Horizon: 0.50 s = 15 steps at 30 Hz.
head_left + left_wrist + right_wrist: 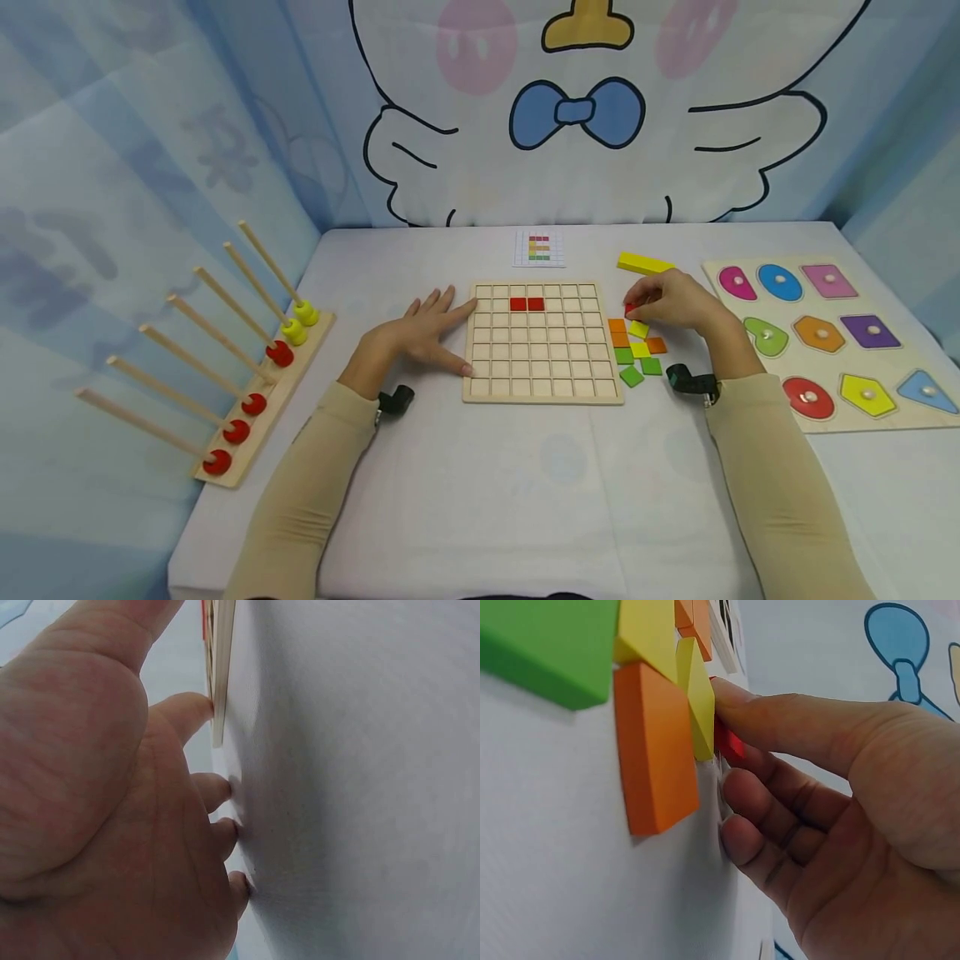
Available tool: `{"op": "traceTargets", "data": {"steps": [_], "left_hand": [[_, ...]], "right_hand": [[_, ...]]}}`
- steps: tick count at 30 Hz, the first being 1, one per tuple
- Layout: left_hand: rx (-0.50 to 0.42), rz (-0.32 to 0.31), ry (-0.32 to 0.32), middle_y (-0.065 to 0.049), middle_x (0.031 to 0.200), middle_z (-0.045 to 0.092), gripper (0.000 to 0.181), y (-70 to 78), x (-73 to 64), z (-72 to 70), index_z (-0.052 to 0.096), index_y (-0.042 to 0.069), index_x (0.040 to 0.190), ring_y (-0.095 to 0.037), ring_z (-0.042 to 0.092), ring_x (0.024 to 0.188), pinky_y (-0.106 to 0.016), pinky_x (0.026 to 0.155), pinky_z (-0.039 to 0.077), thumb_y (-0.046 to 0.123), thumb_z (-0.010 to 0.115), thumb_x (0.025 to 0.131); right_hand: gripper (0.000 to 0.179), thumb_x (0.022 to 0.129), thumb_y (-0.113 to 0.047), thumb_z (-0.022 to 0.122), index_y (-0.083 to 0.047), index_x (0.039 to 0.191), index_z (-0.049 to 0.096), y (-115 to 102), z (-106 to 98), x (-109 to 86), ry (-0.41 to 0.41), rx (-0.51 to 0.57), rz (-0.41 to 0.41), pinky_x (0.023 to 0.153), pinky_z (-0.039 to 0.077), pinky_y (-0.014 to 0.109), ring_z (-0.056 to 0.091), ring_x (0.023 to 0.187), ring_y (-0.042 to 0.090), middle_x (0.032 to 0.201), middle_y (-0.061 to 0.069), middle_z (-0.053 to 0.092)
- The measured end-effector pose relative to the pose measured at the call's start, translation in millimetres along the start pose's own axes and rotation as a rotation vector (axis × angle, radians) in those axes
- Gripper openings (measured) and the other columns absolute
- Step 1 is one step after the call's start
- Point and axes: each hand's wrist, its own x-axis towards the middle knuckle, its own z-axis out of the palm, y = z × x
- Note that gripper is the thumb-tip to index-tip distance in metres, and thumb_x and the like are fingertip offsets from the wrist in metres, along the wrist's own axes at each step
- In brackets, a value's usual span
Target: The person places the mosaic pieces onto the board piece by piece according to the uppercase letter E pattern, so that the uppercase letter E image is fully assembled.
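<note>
A wooden grid board [540,343] lies flat on the white table, with two red square tiles [527,305] side by side in an upper row. My left hand [427,335] is spread at the board's left edge, thumb and index fingertip touching the frame. Just right of the board, my right hand [671,300] pinches a red tile [730,740] between thumb and fingers, low over the table. Beside that hand lie loose tiles: orange [656,345], yellow [640,350] and green [632,377].
A small pattern card [539,249] sits behind the board, and a yellow bar [645,263] lies behind my right hand. A shape puzzle board [825,333] occupies the right side. At left stands a wooden peg rack [262,400] with tall pegs and red and yellow beads.
</note>
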Motion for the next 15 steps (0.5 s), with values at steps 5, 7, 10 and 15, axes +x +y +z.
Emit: {"op": "traceTargets", "data": {"steps": [5,7,10,15], "left_hand": [[-0.005,-0.003,0.000,-0.012,0.175,-0.017,0.127,0.2,-0.1,-0.7,0.004,0.035,0.168,-0.032,-0.018,0.162,-0.056,0.129,-0.011,0.076,0.078,0.074],[-0.010,-0.003,-0.002,-0.012,0.175,-0.017,0.127,0.5,-0.3,-1.0,0.004,0.034,0.168,-0.032,-0.018,0.162,-0.056,0.129,-0.011,0.076,0.079,0.074],[-0.009,-0.005,-0.003,-0.011,0.175,-0.017,0.127,0.7,-0.3,-1.1,0.004,0.034,0.168,-0.032,-0.018,0.162,-0.056,0.129,-0.011,0.076,0.078,0.075],[-0.002,-0.009,0.000,-0.011,0.175,-0.017,0.126,1.1,-0.4,-0.6,0.004,0.034,0.168,-0.032,-0.018,0.162,-0.056,0.129,-0.011,0.075,0.078,0.075]], "right_hand": [[0.020,0.093,-0.013,0.078,-0.005,0.111,0.074,0.6,0.8,0.9,0.025,0.007,-0.023,0.084,0.049,0.034,0.060,0.094,0.028,0.104,0.012,0.072],[0.019,0.094,-0.012,0.078,-0.004,0.110,0.074,0.5,0.9,1.1,0.029,0.016,-0.026,0.081,0.051,0.032,0.060,0.092,0.028,0.103,0.013,0.072],[0.016,0.096,-0.011,0.075,-0.003,0.110,0.073,-0.5,1.0,0.9,0.031,0.037,-0.012,0.077,0.052,0.028,0.059,0.092,0.028,0.103,0.014,0.071],[0.014,0.101,-0.014,0.069,-0.003,0.110,0.071,-1.3,1.4,0.7,0.067,0.047,0.009,0.075,0.051,0.028,0.058,0.092,0.029,0.103,0.015,0.068]]}}
